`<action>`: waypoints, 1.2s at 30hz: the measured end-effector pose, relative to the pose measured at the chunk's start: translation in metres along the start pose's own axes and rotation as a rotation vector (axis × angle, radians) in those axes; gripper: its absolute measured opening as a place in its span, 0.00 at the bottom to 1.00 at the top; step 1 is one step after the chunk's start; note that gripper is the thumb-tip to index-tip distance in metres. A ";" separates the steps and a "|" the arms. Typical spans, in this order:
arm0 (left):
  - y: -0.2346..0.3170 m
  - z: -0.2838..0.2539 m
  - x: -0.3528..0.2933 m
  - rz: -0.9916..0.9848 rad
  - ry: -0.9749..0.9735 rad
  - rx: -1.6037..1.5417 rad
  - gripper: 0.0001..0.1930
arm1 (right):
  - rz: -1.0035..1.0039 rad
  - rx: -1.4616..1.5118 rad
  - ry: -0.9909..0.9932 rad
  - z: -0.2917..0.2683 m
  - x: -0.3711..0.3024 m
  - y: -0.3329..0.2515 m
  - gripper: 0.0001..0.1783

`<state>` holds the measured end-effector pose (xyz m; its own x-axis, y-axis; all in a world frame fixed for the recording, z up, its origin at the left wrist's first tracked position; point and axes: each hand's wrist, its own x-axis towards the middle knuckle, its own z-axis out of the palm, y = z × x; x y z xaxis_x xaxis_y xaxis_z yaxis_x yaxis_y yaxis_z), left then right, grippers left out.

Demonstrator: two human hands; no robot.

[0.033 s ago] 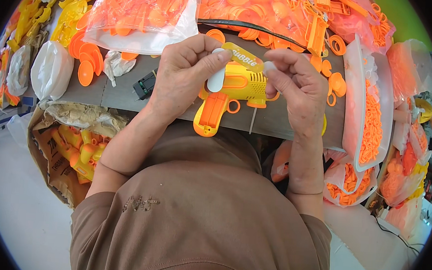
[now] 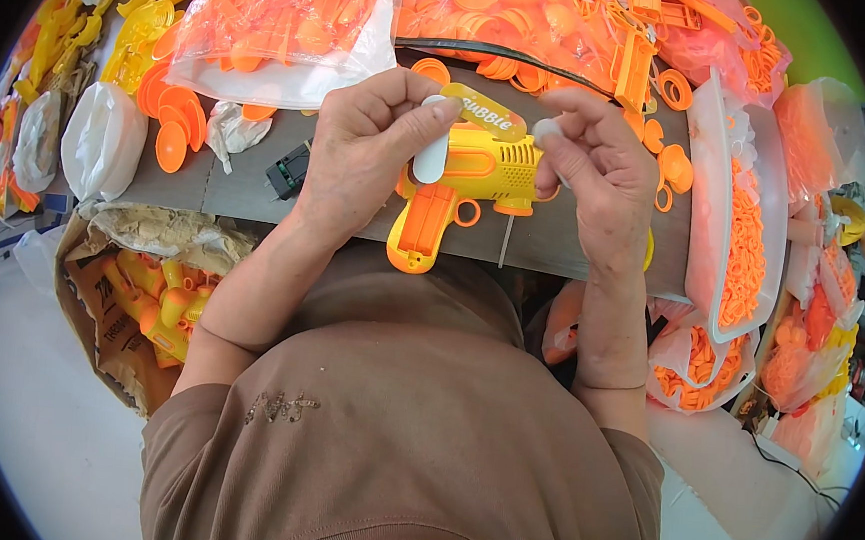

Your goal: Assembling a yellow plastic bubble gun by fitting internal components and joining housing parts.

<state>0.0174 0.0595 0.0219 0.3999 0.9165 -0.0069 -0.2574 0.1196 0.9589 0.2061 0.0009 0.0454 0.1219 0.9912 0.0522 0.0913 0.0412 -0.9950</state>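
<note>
Left hand (image 2: 367, 135) pinches a smooth white strip (image 2: 431, 155) and a glossy, round-ended yellow label (image 2: 488, 113); below, the vented plastic toy gun (image 2: 489, 174) lies on the table (image 2: 555, 238); right hand (image 2: 605, 167) pinches a small white scrap (image 2: 546, 129).

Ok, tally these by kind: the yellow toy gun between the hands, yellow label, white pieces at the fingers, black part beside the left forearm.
Yellow toy gun: 1
Yellow label: 1
White pieces: 2, one at the left hand, one at the right hand
Black part: 1
Total: 5
</note>
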 end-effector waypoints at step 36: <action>-0.012 -0.048 -0.035 0.686 -0.519 0.996 0.09 | -0.538 -0.815 -0.078 -0.030 -0.002 0.031 0.15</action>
<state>-0.0354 0.0444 -0.0027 0.7950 0.3991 0.4569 0.1231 -0.8436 0.5227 0.2384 -0.0040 0.0166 -0.1986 0.8723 0.4469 0.7737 0.4194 -0.4749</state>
